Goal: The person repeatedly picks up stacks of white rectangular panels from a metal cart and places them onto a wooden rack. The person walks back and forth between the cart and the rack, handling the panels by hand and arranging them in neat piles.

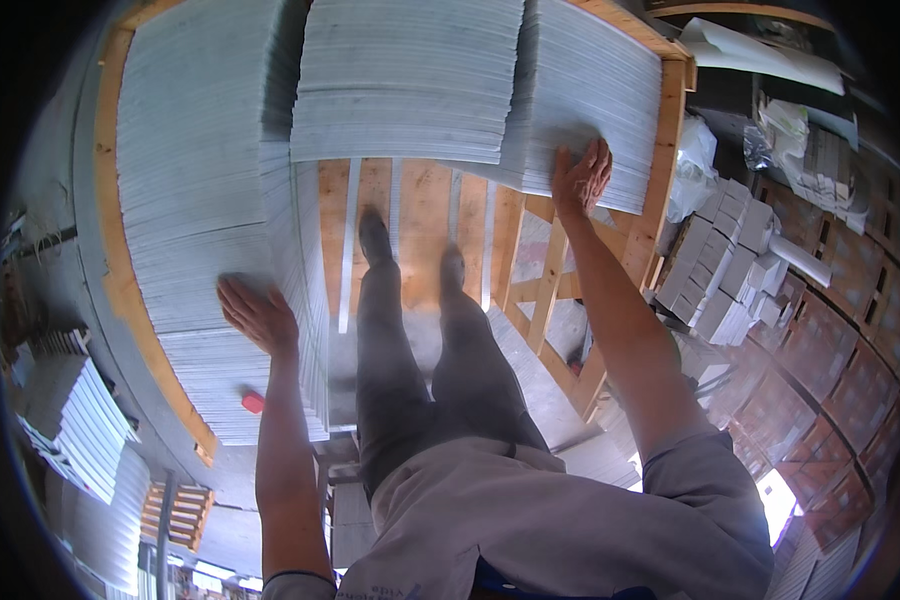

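My left hand [260, 312] lies with its fingers outstretched on the long left-hand stack of thin whitish sheets [195, 150], holding nothing. Near that wrist a small red object [253, 402] rests on the same stack; its kind is unclear. My right hand [582, 180] touches the near end of the right-hand stack [595, 95], fingers apart and slightly bent, with nothing visible in them. Between these two stands a middle stack [405, 80] of similar sheets. A wooden crate frame [110, 200] surrounds the stacks.
My feet and legs [395, 340] are in the gap before the middle stack, over wooden boards [422, 200] with pale strips. A slatted crate side [542, 290] stands right of my legs. Further right are piled white boxes [715, 255] and brown cartons [780, 400]; a pallet [177, 515] is lower left.
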`<move>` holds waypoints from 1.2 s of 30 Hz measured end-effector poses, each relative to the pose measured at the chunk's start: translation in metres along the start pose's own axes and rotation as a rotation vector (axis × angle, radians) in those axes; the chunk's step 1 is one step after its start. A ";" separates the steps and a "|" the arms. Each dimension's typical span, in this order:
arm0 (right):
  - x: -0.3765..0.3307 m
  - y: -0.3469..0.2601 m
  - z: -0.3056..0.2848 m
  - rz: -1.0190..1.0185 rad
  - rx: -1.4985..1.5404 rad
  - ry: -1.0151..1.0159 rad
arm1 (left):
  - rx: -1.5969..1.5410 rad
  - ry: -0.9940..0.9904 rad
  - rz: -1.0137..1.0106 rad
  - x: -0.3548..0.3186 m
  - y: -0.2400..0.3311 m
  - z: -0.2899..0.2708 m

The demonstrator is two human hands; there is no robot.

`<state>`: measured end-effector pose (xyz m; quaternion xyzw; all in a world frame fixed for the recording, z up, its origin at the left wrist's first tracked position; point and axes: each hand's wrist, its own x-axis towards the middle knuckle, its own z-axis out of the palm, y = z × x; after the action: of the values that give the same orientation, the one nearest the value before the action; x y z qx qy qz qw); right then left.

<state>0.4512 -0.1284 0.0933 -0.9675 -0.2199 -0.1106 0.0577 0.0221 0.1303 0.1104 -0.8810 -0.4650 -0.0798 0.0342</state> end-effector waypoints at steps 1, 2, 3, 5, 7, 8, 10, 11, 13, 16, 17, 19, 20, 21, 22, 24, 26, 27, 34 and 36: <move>0.000 0.000 0.006 -0.014 0.018 0.022 | -0.006 0.010 -0.001 -0.002 0.001 0.002; -0.002 0.002 0.010 -0.012 0.040 0.037 | 0.012 0.007 0.001 -0.003 0.001 0.004; -0.005 0.006 0.012 -0.001 0.060 0.055 | 0.020 0.006 0.004 -0.003 0.002 0.006; -0.008 0.012 0.013 0.017 0.024 0.033 | 0.018 0.012 0.008 -0.001 0.004 0.006; -0.006 0.013 0.016 -0.039 0.041 0.090 | 0.007 0.050 0.026 0.002 0.007 0.009; -0.003 0.013 0.017 -0.041 0.034 0.084 | 0.010 0.040 0.045 -0.001 0.009 0.006; -0.003 0.011 0.017 -0.017 0.020 0.080 | -0.001 0.033 0.023 0.000 0.010 0.004; -0.004 0.011 0.015 -0.019 0.024 0.083 | 0.002 0.053 0.016 0.001 0.011 0.005; -0.004 0.010 0.014 -0.034 0.046 0.091 | -0.015 0.069 0.014 -0.001 0.009 0.004; -0.008 0.014 0.014 -0.025 0.050 0.062 | 0.012 0.102 0.041 -0.005 0.005 0.008; -0.009 0.015 0.015 -0.024 0.053 0.062 | 0.018 0.105 0.042 -0.007 0.004 0.010; -0.011 0.017 0.017 -0.015 0.059 0.074 | 0.033 0.119 0.048 -0.011 0.002 0.013; -0.011 0.017 0.019 0.006 0.072 0.079 | 0.043 0.126 0.050 -0.012 0.001 0.013; -0.012 0.017 0.021 0.030 0.084 0.083 | 0.050 0.132 0.054 -0.014 0.001 0.014; -0.012 0.018 0.022 0.052 0.093 0.096 | 0.048 0.133 0.049 -0.015 0.000 0.015; -0.012 0.020 0.022 0.042 0.133 0.130 | 0.040 0.157 0.069 -0.017 -0.001 0.016; -0.015 0.026 0.016 0.011 0.224 0.147 | 0.038 0.175 0.077 -0.020 -0.003 0.017; -0.018 0.034 0.009 -0.053 0.306 0.112 | 0.042 0.186 0.080 -0.021 -0.005 0.018; -0.149 0.134 -0.084 -0.101 0.422 -0.226 | 0.044 0.261 0.058 -0.034 -0.017 0.031; -0.212 0.165 -0.117 -0.141 0.425 -0.306 | 0.102 0.216 0.017 -0.036 -0.017 0.027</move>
<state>0.3150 -0.3825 0.1458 -0.9215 -0.3110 0.0819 0.2176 -0.0091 0.1147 0.0771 -0.8683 -0.4547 -0.1501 0.1295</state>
